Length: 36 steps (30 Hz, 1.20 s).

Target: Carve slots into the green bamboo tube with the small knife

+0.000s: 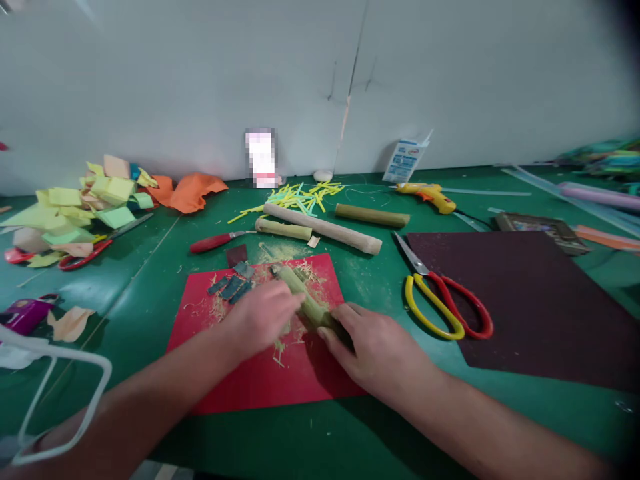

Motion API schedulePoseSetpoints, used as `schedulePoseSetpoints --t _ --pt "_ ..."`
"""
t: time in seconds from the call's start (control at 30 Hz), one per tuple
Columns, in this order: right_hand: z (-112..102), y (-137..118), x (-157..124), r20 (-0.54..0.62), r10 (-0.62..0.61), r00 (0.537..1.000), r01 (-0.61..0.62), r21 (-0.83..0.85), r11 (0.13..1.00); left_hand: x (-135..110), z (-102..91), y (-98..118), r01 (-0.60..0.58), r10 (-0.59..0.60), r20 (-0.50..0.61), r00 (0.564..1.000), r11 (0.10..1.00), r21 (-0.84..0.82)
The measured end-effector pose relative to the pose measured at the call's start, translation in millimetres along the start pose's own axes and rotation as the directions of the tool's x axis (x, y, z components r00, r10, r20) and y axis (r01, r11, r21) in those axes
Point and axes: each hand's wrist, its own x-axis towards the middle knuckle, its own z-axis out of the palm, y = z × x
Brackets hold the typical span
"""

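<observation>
Head view shows hands (383, 343) at stick (313, 307), illegibly printed carton (406, 160) behind.

1. A bamboo-like stick (315, 310), slim, straight and round, with a pale green, matt-looking surface in its upper stretch.
2. Its colour deepens to a shadowed olive toward the near end, which is covered from sight.
3. The far tip shows a small dark patch, too blurred to make out.
4. It slants across the view, far end to the left, near end to the right.
5. It is over the red sheet (270, 393), with pale shavings (313, 272) beside its far part.
</observation>
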Motion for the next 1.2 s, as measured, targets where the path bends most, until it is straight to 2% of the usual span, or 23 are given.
schedulePoseSetpoints --t 0.1,0.27,0.4,0.57,0.7,0.87,1.0,1.03,1.13,1.2 --pt "-1 0 0 -0.006 0.010 1.000 -0.009 0.004 1.000 0 0.6 7 0.112 -0.111 -0.022 0.994 0.992 0.062" --pt "-1 1 0 -0.004 -0.009 1.000 0.009 0.032 0.999 -2 3.7 17 0.020 -0.026 0.149 0.988 0.999 0.043" --pt "0 1 -1 0.007 0.018 1.000 -0.018 0.010 1.000 1 1.6 6 0.108 -0.106 -0.046 0.993 0.993 0.053" --pt "0 1 0 0.005 -0.003 1.000 0.003 0.008 1.000 3 0.1 4 0.002 -0.004 0.093 0.996 1.000 0.021" --pt "-1 0 0 -0.001 0.014 1.000 -0.014 0.010 1.000 5 -2.0 4 0.100 -0.100 -0.013 0.995 0.994 0.045" --pt "0 1 0 0.009 -0.004 1.000 0.004 0.017 1.000 1 0.1 11 0.014 -0.012 0.151 0.989 1.000 -0.017" --pt "2 1 0 0.016 0.025 1.000 -0.025 0.012 1.000 0 -1.6 1 0.098 -0.096 -0.034 0.995 0.994 0.039" --pt "2 1 1 0.025 0.024 0.999 -0.025 0.013 1.000 -1 -1.7 0 0.092 -0.091 -0.027 0.995 0.995 0.046" --pt "2 1 0 0.044 0.013 0.999 -0.013 0.011 1.000 -3 -0.8 3 0.005 -0.007 0.088 0.996 0.999 0.032" --pt "1 1 -1 0.045 0.018 0.999 -0.019 0.017 1.000 -3 -0.5 2 0.001 -0.005 0.081 0.997 0.999 0.043"
